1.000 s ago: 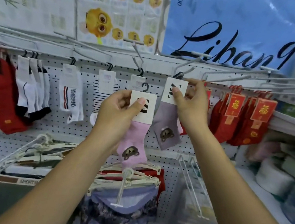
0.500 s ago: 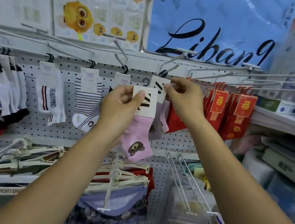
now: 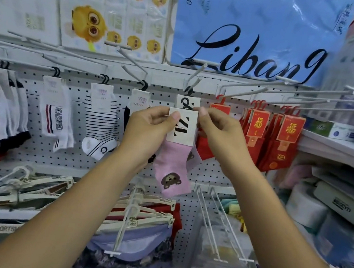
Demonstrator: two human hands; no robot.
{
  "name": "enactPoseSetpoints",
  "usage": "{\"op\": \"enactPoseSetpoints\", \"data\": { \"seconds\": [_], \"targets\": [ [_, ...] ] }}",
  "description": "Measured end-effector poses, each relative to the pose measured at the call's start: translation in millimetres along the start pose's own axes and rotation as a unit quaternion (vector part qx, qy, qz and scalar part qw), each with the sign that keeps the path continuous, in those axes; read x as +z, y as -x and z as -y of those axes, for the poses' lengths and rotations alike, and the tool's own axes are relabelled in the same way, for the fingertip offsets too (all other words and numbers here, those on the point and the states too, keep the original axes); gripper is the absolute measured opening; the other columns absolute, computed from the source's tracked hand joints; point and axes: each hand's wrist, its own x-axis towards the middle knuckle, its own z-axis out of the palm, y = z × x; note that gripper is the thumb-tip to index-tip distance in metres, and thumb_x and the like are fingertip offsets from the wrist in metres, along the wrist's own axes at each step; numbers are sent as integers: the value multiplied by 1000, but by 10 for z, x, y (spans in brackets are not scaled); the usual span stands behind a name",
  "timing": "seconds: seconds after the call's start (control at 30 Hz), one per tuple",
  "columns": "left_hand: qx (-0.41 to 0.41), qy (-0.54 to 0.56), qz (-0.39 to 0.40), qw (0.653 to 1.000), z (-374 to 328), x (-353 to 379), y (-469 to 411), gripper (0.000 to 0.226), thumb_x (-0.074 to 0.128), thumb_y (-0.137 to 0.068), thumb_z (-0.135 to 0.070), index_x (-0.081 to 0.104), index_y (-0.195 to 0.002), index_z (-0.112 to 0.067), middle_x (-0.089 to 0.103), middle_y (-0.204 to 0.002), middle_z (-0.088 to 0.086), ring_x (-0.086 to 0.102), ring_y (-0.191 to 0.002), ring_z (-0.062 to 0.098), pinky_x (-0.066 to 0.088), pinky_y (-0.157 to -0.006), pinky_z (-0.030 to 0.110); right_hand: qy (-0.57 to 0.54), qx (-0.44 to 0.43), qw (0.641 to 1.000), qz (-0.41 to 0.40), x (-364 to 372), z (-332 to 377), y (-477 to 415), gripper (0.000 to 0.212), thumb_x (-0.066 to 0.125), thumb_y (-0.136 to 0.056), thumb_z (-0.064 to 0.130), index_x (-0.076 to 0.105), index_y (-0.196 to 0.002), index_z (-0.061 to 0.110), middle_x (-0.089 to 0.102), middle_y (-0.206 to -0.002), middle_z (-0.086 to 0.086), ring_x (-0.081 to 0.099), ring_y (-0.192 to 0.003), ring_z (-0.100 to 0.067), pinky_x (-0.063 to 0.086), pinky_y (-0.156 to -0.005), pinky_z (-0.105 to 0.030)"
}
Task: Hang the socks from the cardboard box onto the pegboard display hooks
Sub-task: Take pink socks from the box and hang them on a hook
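Now pinches the card of the vertical pink bear sock (image 3: 172,168) with left hand (image 3: 148,128) and right hand (image 3: 220,132), just below the display hook (image 3: 197,75).

Knit sock (image 3: 171,168) w/ matt card tag (image 3: 182,126)

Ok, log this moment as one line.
left hand: holds pink bear sock by its card | right hand: at card's top corner, grip unclear | sock: below hook, not yet hung
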Motion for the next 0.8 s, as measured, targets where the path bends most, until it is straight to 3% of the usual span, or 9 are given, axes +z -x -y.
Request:
{"op": "enactPoseSetpoints", "data": {
  "seconds": [0.1, 0.23, 0.4, 0.6, 0.8],
  "targets": [
    [5, 12, -15, 1000, -17, 91, -3, 10, 74, -94, -21, 79, -104, -21, 81, -99, -1, 77, -96, 16, 62, -88, 35, -39, -13, 999, 14, -95, 21, 26, 21, 60, -102, 25, 71, -117, 15, 77, -104, 1, 73, -99, -11, 61, -86, -29],
    [29, -37, -30, 998, -89, 153, 2, 13, 76, -92, -21, 77, -105, -19, 80, -99, -1, 76, -96, 12, 61, -89, 31, -31, -34, 999, 7, -140, -18, -12, 23, 68, -95, 8, 67, -119, 9, 71, -89, -1, 71, -84, -8, 59, -76, -21],
    [121, -151, -91, 977, -269, 192, -62, 25, 82, -86, -21, 71, -109, -23, 75, -104, -9, 68, -97, -3, 52, -84, 10, -25, -28, 998, -59, -152, -95, -184, 22, 68, -95, 7, 68, -116, 10, 67, -88, -2, 67, -84, -16, 59, -76, -24],
    [172, -188, -87, 963, -455, 328, -95, 22, 81, -87, -22, 76, -108, -17, 77, -106, -6, 71, -105, 8, 57, -95, 34, -2, -67, 996, -55, -99, -78, -474, 22, 71, -92, 11, 70, -114, 14, 70, -93, -5, 65, -86, -14, 52, -74, -14],
    [180, -203, -99, 957, -474, 384, -88, 15, 78, -90, -16, 77, -104, -9, 78, -100, 0, 71, -98, 8, 56, -87, 20, 40, -58, 997, -40, 9, -227, -563, 21, 74, -91, 20, 71, -112, 17, 66, -84, 4, 66, -83, -14, 56, -84, -32]
  ]
}}
